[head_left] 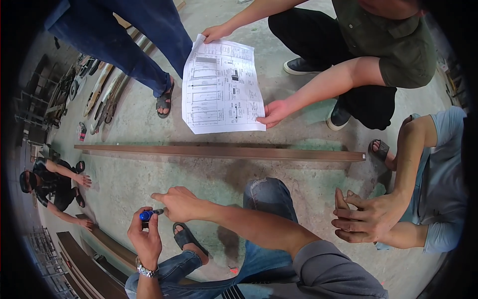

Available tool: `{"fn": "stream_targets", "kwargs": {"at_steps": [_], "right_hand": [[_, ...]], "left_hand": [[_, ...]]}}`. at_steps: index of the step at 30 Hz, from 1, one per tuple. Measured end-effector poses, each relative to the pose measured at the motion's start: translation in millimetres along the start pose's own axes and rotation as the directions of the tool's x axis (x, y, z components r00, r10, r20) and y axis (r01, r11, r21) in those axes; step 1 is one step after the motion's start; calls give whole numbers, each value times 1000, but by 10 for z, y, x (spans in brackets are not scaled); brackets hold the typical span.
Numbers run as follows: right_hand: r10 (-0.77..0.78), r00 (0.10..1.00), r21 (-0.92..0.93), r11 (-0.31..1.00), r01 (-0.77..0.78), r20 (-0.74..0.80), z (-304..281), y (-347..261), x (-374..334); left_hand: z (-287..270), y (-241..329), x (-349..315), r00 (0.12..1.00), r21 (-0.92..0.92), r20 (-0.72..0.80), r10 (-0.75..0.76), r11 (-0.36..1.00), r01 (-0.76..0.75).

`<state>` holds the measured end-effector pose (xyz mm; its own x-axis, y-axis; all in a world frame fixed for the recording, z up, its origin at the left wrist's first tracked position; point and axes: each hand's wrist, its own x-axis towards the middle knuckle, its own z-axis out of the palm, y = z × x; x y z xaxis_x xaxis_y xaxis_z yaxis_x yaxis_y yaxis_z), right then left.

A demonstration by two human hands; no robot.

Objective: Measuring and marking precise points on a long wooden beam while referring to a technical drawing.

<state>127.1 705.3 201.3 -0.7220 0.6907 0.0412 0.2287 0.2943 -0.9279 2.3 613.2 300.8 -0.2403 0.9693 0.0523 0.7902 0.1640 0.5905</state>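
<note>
My left hand (145,238), with a metal watch on the wrist, is closed around a short blue-and-black marker-like thing (146,215). Its dark end points toward my right hand (183,203), which is held out just beyond it. The right index finger stretches leftward while the other fingers curl, and no object shows in that hand. Ahead of both hands, a long brown beam (224,151) lies across the floor, touched by neither. Beyond the beam, a person in a dark green shirt holds up a large drawing sheet (219,92) by its edges with both hands.
Someone in navy trousers (144,45) stands far left. At the right, another person's hands (363,219) are close together. A squatting person (55,182) reaches toward brown boards (82,264) at the lower left. Metal profiles (107,94) lie beyond. My knee (269,197) rises beside my right forearm.
</note>
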Motion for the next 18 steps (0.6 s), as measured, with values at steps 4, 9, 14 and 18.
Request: {"fn": "stream_targets", "kwargs": {"at_steps": [4, 9, 14, 18], "right_hand": [[175, 959, 209, 970, -128, -224, -76, 460, 189], [568, 674, 669, 729, -144, -473, -326, 786, 167], [823, 495, 895, 410, -178, -279, -598, 1070, 159], [806, 549, 830, 452, -327, -223, -330, 1172, 197]], "left_hand": [[-17, -25, 37, 997, 4, -34, 62, 998, -62], [-25, 21, 81, 986, 119, -1, 168, 979, -167], [91, 47, 84, 988, -72, -1, 154, 986, -153], [95, 12, -4, 993, -87, 33, 110, 990, -107]]}}
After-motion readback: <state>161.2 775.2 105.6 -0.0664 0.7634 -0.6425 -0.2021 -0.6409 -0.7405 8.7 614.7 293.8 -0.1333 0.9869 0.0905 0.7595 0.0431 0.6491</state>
